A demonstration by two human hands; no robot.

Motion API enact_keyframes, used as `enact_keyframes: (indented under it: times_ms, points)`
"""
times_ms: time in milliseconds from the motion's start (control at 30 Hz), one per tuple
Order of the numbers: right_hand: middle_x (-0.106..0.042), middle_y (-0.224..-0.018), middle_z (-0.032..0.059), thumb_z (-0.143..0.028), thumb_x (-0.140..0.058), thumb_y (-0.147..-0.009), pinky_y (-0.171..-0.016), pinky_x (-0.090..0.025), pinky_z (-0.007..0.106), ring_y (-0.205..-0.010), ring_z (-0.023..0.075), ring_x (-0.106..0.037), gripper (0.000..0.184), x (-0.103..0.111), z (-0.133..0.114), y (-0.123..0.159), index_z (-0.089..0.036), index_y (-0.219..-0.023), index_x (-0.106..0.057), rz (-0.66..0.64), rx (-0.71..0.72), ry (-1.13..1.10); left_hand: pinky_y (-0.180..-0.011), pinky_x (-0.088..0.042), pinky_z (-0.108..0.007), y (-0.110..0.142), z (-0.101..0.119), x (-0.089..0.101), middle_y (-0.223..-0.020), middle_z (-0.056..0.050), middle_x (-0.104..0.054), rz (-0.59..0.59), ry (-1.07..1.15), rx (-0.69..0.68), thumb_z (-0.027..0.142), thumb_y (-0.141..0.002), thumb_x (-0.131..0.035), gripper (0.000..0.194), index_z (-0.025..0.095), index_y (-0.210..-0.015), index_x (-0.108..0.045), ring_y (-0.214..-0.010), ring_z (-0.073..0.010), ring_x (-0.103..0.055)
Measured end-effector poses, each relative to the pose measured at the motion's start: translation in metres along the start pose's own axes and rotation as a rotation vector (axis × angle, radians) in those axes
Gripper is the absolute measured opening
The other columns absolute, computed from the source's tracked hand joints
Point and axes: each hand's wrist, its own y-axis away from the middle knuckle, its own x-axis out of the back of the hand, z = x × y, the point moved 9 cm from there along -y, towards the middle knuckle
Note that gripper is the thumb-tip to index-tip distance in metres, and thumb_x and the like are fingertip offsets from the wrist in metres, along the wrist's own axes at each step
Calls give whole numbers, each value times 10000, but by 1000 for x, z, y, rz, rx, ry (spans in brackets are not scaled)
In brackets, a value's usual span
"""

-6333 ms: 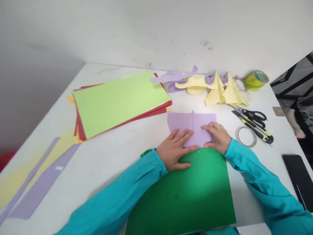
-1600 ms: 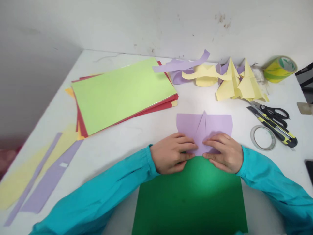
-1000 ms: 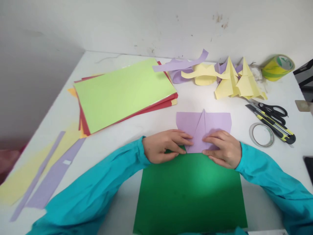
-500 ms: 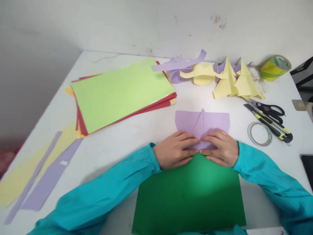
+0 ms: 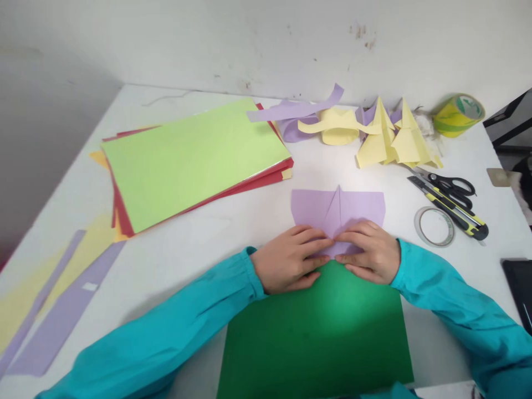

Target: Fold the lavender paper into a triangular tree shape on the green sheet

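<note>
A folded purple paper (image 5: pixel 361 205) lies at the top edge of a green sheet (image 5: pixel 316 343), with a pointed flap standing up along its middle. My left hand (image 5: pixel 291 259) grips the lower left part of this paper, fingertips near the centre crease. From the other side my right hand (image 5: pixel 369 252) pinches its lower right part, thumb at the near edge and fingers on top. The fingertips of both hands almost meet at the crease. Their palms hide the paper's lower corners.
To the left lies a stack topped by a light green sheet (image 5: pixel 195 160), with purple strips (image 5: pixel 70 310) nearer me. Folded yellow shapes (image 5: pixel 378 138) stand by the wall. Right are a tape roll (image 5: pixel 435 226), utility knife (image 5: pixel 453 210), scissors (image 5: pixel 455 185), yellow tape (image 5: pixel 459 114) and a black phone-like object (image 5: pixel 519 288).
Earlier my left hand lay flat with fingers spread; now its fingers are bent at the crease. It drew back left about a second ago, then returned beside my right hand.
</note>
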Motion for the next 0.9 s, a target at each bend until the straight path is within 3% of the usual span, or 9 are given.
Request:
enact_keyframes:
  times_ms: [167, 733, 900]
  points:
    - [-593, -1228, 118, -305, -541, -880, -912, -442, 463, -1143, 255, -495, 230, 2, 4, 5, -212, -1007, -708, -3, 29, -76, -895, -476, -436, 1, -1, 1, -1210, -110, -626, 14, 17, -2, 267, -880, -523, 220, 166, -997, -681, -1102, -259, -536]
    - [-616, -1220, 138, -266, -565, -847, -913, -479, 479, -1177, 264, -507, 193, 11, 4, 13, -179, -942, -709, 47, 70, -121, -906, -457, -433, 0, -3, 1, -1217, -112, -618, 2, 52, 3, 268, -880, -511, 224, 172, -1008, -668, -1114, -256, -532]
    - [-622, -1205, 152, -257, -581, -838, -939, -471, 470, -1198, 267, -493, 191, 12, 3, 14, -164, -947, -708, 39, 70, -111, -855, -451, -446, -3, 0, -3, -1137, -136, -628, 41, 12, 3, 334, -875, -488, 316, 158, -1095, -629, -1032, -267, -550]
